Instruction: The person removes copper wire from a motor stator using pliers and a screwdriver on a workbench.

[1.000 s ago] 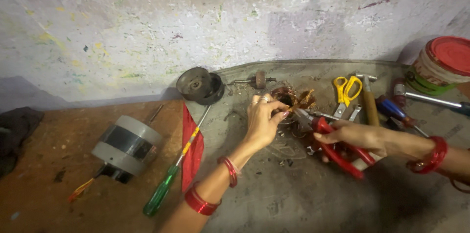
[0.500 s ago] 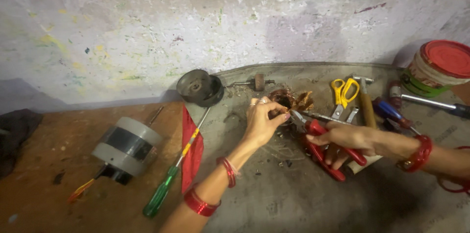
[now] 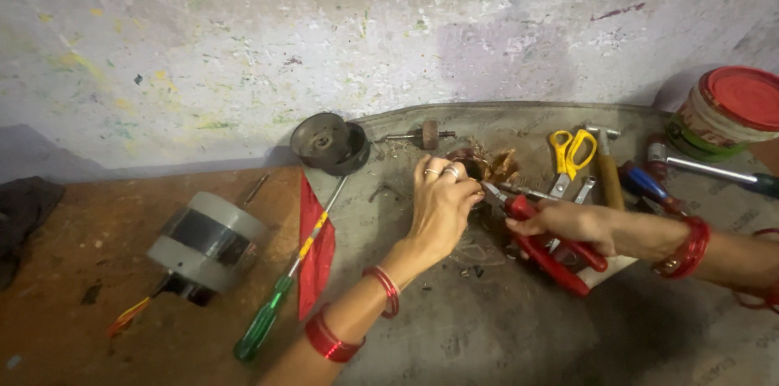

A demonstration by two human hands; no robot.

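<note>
Red-handled pliers (image 3: 542,238) clenched in right hand (image 3: 568,222), nose up-left toward copper coil (image 3: 485,167) under left hand (image 3: 442,203).

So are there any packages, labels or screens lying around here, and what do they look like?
Round tub: far right against the wall, red lid, pale side with a green band and a printed label.
Screwdriver: left of the left arm, green handle, yellow and red banded shaft, no label legible.
No screens or signs in view.
</note>
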